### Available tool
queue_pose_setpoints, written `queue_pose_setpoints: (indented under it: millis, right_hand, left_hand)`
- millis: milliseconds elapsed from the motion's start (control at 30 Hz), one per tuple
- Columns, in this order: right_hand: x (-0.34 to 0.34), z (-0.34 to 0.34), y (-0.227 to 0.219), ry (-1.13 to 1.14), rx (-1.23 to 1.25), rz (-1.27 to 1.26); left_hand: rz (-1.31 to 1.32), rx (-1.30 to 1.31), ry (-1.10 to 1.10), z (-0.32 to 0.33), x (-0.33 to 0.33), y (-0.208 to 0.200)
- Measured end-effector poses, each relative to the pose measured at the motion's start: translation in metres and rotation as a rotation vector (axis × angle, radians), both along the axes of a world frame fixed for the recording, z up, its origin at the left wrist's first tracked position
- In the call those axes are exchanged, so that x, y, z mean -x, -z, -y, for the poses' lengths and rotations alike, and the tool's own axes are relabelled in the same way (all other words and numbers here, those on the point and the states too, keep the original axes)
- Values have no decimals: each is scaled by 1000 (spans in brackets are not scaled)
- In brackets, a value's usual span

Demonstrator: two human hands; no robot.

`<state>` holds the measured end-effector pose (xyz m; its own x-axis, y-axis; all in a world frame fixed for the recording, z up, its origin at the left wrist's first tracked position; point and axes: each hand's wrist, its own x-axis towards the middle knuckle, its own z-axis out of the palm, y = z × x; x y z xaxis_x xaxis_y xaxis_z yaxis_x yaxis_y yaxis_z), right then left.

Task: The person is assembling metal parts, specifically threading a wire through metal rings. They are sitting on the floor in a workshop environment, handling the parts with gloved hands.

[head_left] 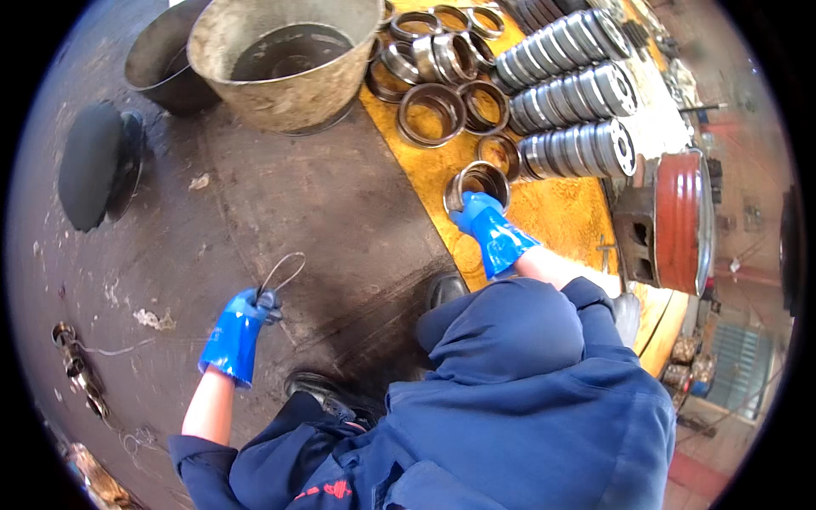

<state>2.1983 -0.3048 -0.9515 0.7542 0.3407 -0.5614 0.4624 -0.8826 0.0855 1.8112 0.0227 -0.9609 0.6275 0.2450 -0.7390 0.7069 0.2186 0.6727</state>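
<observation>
My left hand (240, 327), in a blue rubber glove, is closed on a thin wire whose bent loop (270, 274) sticks up above the fingers. The wire trails left across the dark floor toward a few metal rings (78, 370). My right hand (491, 228), gloved the same way, is closed on the near rim of a metal ring (483, 176). That ring sits at the edge of an orange-yellow sheet (557, 208). Just beyond it are another ring (500, 153) and a larger brown-stained ring (432, 114). My right fingertips are partly hidden.
Several loose rings (416, 25) lie farther back on the sheet. Three rows of stacked ribbed metal parts (578, 151) stand at right, near a red drum-like part (678, 223). A large metal tub (285, 93), a darker bucket (170, 72) and a black padded stool (92, 166) are at left.
</observation>
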Motion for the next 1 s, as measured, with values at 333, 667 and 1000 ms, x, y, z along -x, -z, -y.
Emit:
queue_pose_setpoints:
  millis: [333,667,1000]
  right_hand:
    - [56,-124,-91,439,-577,-944]
    - [161,-255,-123,-406,-487,-1061]
    - [120,-248,7,43,-372,-1298]
  left_hand:
    - [95,-77,9,-19,-11,18]
    - [232,-213,39,-4,-8,25]
    - [292,-88,-27,-2,-21,53]
